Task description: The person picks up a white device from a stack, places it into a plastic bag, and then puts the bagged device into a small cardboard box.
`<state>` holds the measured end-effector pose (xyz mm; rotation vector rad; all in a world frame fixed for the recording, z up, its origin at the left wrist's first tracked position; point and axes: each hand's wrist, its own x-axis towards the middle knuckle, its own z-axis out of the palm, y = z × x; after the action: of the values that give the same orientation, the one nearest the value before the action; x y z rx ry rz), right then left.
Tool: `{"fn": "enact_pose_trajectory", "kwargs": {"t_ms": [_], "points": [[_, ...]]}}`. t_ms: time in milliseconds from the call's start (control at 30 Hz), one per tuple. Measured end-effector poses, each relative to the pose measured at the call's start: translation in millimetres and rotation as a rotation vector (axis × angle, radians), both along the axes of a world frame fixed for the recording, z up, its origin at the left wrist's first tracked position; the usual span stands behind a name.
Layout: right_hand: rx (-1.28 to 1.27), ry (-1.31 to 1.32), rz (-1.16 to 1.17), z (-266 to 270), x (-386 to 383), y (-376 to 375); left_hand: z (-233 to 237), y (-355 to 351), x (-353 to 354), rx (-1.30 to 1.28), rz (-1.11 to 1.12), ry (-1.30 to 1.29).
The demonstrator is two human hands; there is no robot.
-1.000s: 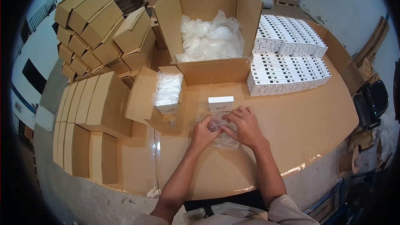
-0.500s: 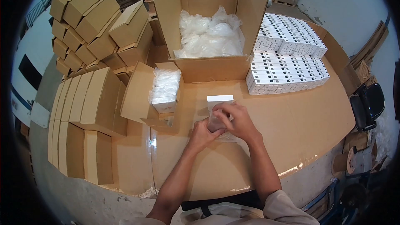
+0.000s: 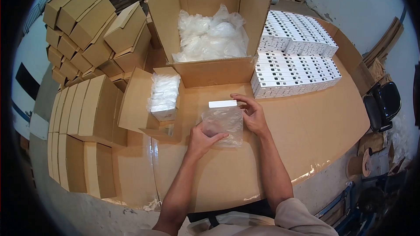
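Observation:
A clear plastic bag (image 3: 225, 124) lies spread out in front of me. My left hand (image 3: 203, 140) grips its lower left side, thumb over the film and fingers tucked under it. Just beyond the bag's far edge is a small white box (image 3: 222, 104), its lower part overlapped by the film. My right hand (image 3: 253, 116) is at the right end of that box, fingers apart, with the index fingertip right at the box's corner and the thumb beside the bag's edge.
Left of the bag stands an open carton (image 3: 135, 105) holding a row of bagged white boxes (image 3: 165, 98). A large carton (image 3: 210, 74) of plastic bags (image 3: 214, 35) is behind. Stacked white boxes (image 3: 297, 72) sit at right; brown cartons (image 3: 94, 105) are piled at left.
My right hand has drawn away from the bag to the right end of the white box, its fingers spreading. The bag now lies flatter and wider. The view has shifted slightly.

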<state>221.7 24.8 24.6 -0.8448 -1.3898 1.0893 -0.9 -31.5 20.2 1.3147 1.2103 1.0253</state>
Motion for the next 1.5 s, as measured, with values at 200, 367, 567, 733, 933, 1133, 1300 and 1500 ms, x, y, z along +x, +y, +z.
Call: {"fn": "enact_pose_trajectory", "kwargs": {"t_ms": [200,367,567,733,933,1133,1300,1500], "points": [[-0.069,-0.008,0.042,-2.0,-8.1,-2.6,-11.7,2.3,0.1,0.027,-0.001,-0.017],[-0.098,0.015,-0.039,-6.7,-6.6,-1.2,-7.1,2.0,0.1,0.040,-0.024,0.036],[-0.047,0.224,-0.207,-6.3,-5.5,-0.8,12.1,-3.3,2.2,-0.013,-0.009,0.104],[-0.022,0.360,-0.280,0.6,-5.1,-1.9,9.5,-2.2,1.1,-0.035,-0.026,0.153],[-0.025,0.623,-0.202,1.8,-7.6,-5.0,8.4,-1.9,0.9,-0.028,-0.042,0.190],[-0.026,0.627,-0.108,1.6,-8.8,-9.1,4.6,-1.8,1.0,-0.028,-0.044,0.196],[-0.016,0.572,-0.100,2.6,-6.9,-10.3,16.4,-3.7,3.0,-0.062,-0.047,0.151],[0.007,0.476,-0.047,-0.6,0.6,-9.7,21.8,-4.2,3.0,-0.079,-0.031,0.209]]}}
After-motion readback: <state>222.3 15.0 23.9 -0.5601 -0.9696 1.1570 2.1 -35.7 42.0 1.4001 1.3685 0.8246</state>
